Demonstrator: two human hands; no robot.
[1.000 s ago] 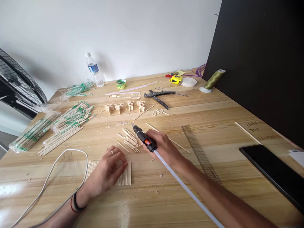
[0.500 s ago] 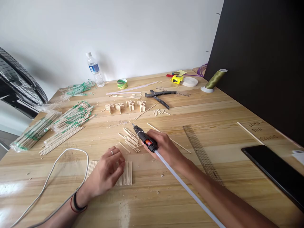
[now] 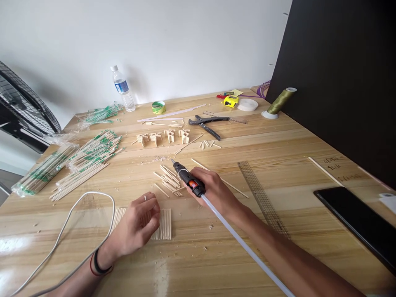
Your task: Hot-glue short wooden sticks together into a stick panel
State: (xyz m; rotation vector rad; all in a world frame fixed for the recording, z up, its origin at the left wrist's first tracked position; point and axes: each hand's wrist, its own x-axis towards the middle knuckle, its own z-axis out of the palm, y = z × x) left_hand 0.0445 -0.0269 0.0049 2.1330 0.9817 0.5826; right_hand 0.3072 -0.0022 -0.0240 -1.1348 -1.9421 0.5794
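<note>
My right hand (image 3: pixel 213 187) is wrapped round a black glue gun (image 3: pixel 189 180), its nozzle pointing up and left and a long translucent glue stick (image 3: pixel 235 235) running out of its back. Over a flat panel of wooden sticks (image 3: pixel 165 225) is my left hand (image 3: pixel 140 220), fingers curled; whether something small is between them is hidden. The hand covers the panel's middle. Beyond the hands lies a loose pile of short sticks (image 3: pixel 168 179), just left of the gun. Four small stick-built pieces (image 3: pixel 155 138) stand in a row farther back.
A white cable (image 3: pixel 69 214) loops at the left, near bundles of wrapped sticks (image 3: pixel 93 152) and a fan (image 3: pixel 24 103). Behind are a water bottle (image 3: pixel 123 90) and black cutters (image 3: pixel 206 123). A clear ruler (image 3: pixel 261 198) and a black phone (image 3: pixel 355 225) lie to the right.
</note>
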